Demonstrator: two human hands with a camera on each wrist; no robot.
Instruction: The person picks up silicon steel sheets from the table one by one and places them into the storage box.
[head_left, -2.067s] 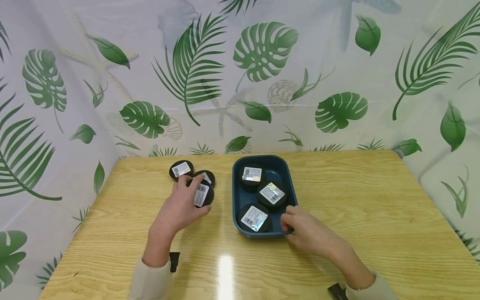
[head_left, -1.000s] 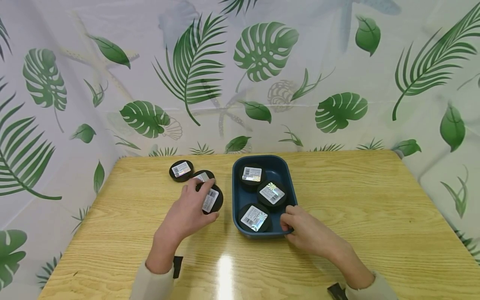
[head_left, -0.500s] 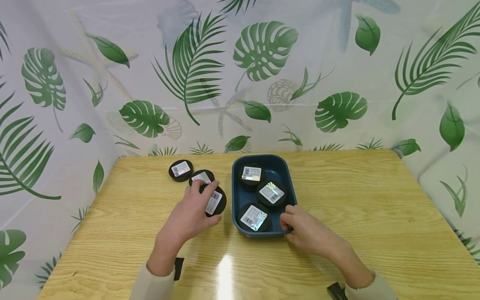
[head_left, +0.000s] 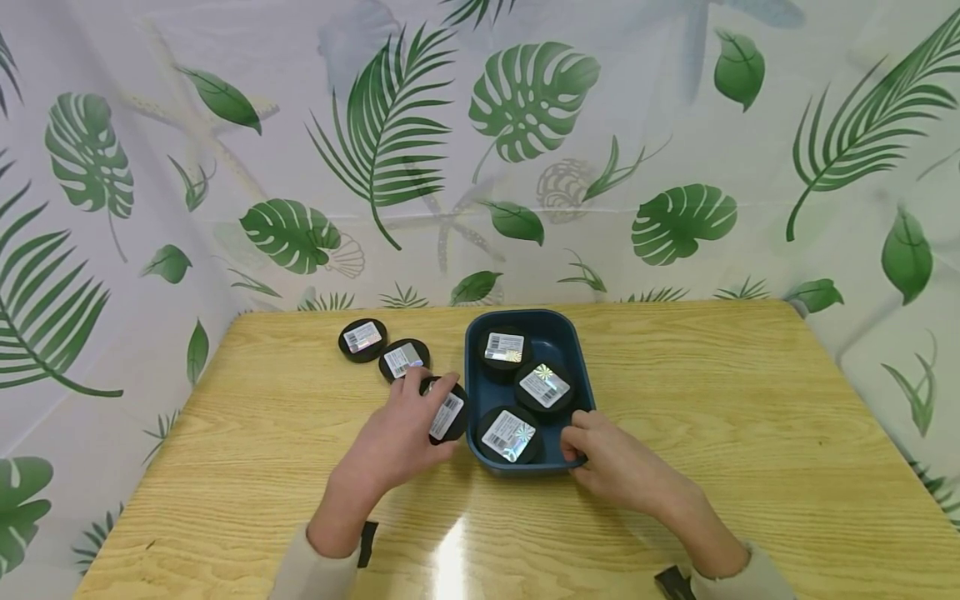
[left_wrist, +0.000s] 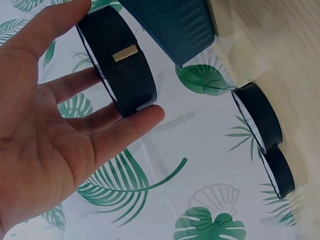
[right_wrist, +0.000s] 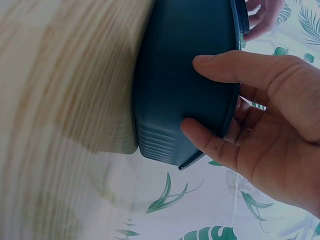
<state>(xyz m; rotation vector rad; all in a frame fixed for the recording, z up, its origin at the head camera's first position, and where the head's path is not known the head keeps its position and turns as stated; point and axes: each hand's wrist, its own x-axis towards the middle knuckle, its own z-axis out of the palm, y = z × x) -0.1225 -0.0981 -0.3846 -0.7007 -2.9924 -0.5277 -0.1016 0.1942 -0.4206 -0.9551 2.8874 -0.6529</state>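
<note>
My left hand [head_left: 397, 429] grips a flat round black disc [head_left: 450, 415] with a white barcode label, fingers and thumb around its edge. In the left wrist view the disc [left_wrist: 120, 57] is clear of the table and shows a small tan patch on its side. Right beside it stands a dark blue bin [head_left: 553, 335], with three labelled black discs [head_left: 543, 387] inside. My right hand [head_left: 618, 462] holds the bin's near right corner; in the right wrist view its thumb and a finger lie on the outer wall [right_wrist: 170, 75], other fingers over the rim.
Two more labelled black discs lie on the wooden table, one at the far left [head_left: 363, 340] and one just beyond my left hand [head_left: 405, 359]. A leaf-patterned white sheet [head_left: 570, 250] hangs behind the table and along its left side.
My left hand has carried its disc rightward and slightly nearer, from among the other discs to the bin's left rim. The nearer table disc is now more uncovered. My right hand and the bin are still.
</note>
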